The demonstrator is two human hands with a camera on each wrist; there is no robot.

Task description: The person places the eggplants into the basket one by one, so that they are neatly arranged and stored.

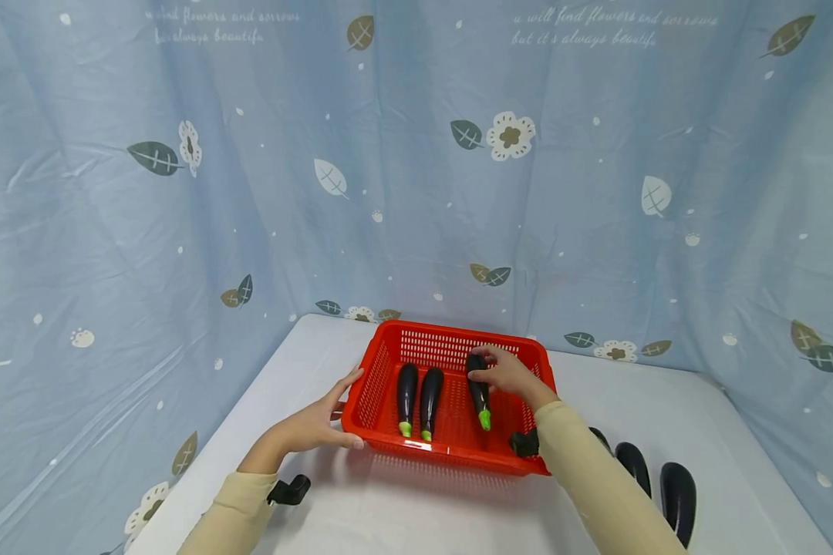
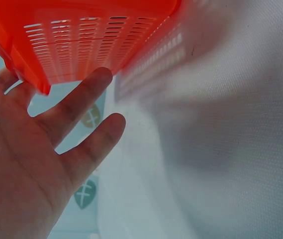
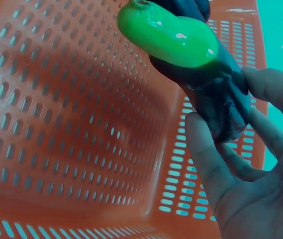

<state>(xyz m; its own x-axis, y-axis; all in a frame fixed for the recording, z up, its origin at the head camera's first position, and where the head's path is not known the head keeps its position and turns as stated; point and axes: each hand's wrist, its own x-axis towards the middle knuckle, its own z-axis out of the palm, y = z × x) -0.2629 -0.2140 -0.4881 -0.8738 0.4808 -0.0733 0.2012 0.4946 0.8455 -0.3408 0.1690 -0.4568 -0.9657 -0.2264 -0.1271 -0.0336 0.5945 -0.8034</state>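
A red perforated plastic basket (image 1: pixel 451 455) stands on the white table. Two dark eggplants with green stem ends, a left one (image 1: pixel 406 393) and another eggplant (image 1: pixel 431 397) beside it, lie side by side in its left half. My right hand (image 1: pixel 510 375) reaches into the right half and grips a third eggplant (image 1: pixel 480 389) by its upper end. In the right wrist view, thumb and fingers close round the dark body, with the green end (image 3: pixel 173 35) pointing away from the palm. At the basket's left end is my left hand (image 1: pixel 312 424), fingers spread and fairly straight against the wall.
Several more eggplants (image 1: pixel 678 497) lie on the table (image 1: pixel 743 493) right of the basket, partly behind my right sleeve. A blue patterned curtain (image 1: pixel 416 193) hangs behind the table and along both sides. Each wrist carries a black mount (image 1: pixel 290 490).
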